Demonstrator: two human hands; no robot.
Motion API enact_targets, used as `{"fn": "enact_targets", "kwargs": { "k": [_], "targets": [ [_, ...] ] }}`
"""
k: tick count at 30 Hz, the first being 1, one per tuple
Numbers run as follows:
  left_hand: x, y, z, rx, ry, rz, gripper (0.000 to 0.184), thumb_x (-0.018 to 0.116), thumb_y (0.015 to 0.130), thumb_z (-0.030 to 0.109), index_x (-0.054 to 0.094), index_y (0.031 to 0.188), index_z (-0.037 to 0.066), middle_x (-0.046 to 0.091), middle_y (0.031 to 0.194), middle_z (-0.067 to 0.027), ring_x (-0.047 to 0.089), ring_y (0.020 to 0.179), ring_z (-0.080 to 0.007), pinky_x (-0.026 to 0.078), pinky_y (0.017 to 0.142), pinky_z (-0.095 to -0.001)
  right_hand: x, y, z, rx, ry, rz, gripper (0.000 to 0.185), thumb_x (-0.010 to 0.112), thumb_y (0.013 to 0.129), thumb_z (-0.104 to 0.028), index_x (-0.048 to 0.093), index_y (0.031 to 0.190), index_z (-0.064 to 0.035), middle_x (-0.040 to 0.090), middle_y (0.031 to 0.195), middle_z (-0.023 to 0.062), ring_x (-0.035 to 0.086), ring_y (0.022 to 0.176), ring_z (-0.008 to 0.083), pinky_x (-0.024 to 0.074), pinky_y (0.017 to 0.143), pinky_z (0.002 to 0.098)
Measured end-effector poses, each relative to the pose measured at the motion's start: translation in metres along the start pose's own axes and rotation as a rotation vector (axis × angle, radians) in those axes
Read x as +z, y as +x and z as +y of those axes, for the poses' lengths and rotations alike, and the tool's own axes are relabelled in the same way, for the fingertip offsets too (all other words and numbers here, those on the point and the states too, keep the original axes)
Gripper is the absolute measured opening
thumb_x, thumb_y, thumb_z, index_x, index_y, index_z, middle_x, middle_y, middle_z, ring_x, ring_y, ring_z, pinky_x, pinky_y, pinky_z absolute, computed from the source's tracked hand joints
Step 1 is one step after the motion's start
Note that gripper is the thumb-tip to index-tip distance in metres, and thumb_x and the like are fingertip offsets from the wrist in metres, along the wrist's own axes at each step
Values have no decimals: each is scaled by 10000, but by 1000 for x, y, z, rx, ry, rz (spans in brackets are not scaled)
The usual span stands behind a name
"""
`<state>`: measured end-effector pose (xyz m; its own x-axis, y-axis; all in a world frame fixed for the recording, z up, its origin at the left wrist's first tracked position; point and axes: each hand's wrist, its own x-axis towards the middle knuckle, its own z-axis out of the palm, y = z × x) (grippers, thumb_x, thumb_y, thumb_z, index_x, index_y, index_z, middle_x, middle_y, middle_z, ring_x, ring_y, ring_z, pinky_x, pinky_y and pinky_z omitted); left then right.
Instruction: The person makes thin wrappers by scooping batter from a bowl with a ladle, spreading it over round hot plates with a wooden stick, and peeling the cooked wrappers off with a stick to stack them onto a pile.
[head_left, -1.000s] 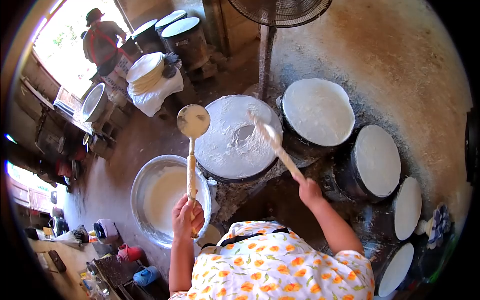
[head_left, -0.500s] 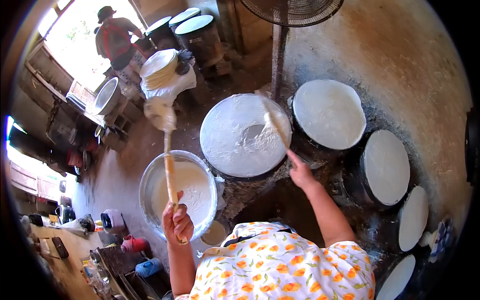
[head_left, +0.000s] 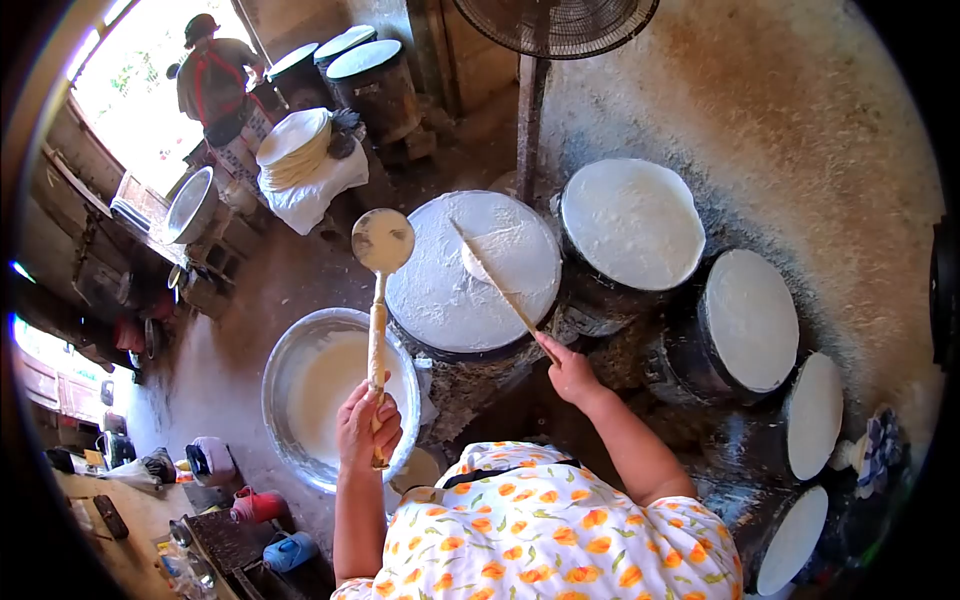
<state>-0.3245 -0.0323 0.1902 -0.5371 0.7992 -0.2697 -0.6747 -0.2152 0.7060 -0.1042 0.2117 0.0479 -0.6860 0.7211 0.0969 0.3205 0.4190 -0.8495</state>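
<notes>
My left hand is closed around the handle of a long ladle. The ladle's round, batter-coated bowl points away from me, above the left edge of a round griddle covered in white batter. My right hand grips the end of a thin wooden spreader. Its pale, rounded blade meets the batter near the griddle's middle. Beneath the ladle stands a wide metal basin of creamy white batter.
Several white-topped round griddles on dark drums curve along the right wall. A fan stands at the back. Back left, a stack of pale flat rounds rests on white cloth; a person stands behind it. A small pot sits near my apron.
The spreader has swung leftward across the griddle, and the dark bare patch is now covered with batter. The ladle, blurred earlier, has shifted right over the griddle's edge.
</notes>
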Motion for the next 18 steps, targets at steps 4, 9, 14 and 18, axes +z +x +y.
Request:
{"fn": "enact_targets", "kwargs": {
  "k": [4,9,14,18],
  "targets": [
    [-5,-5,2,-13,49,15,313,469,944,143,486,1200,-37,449,639,-36,357,356,-64,314,285,-200,-29,14,-3,243,-96,83,598,432,785,40,477,1324,-214,565,1182,203,537,1077,378,467,855,417],
    [-13,-11,-1,-62,92,30,265,478,950,168,520,1174,33,464,655,-27,389,382,-70,322,304,-211,6,61,-2,112,-109,-46,610,416,782,40,470,1333,-217,573,1170,212,551,1082,371,456,880,385],
    [-20,-12,-5,-96,95,44,246,485,946,166,519,1160,51,470,659,-23,394,383,-73,328,307,-218,1,62,-29,196,-246,-263,610,415,794,29,471,1331,-254,602,1109,212,581,1019,374,471,847,385],
    [-25,-16,-3,-108,150,74,288,477,942,154,488,1199,24,453,649,-13,398,384,-63,328,305,-213,-14,13,23,171,-133,89,629,432,787,39,475,1324,-286,607,1100,209,609,981,358,488,807,390]
  ]
}}
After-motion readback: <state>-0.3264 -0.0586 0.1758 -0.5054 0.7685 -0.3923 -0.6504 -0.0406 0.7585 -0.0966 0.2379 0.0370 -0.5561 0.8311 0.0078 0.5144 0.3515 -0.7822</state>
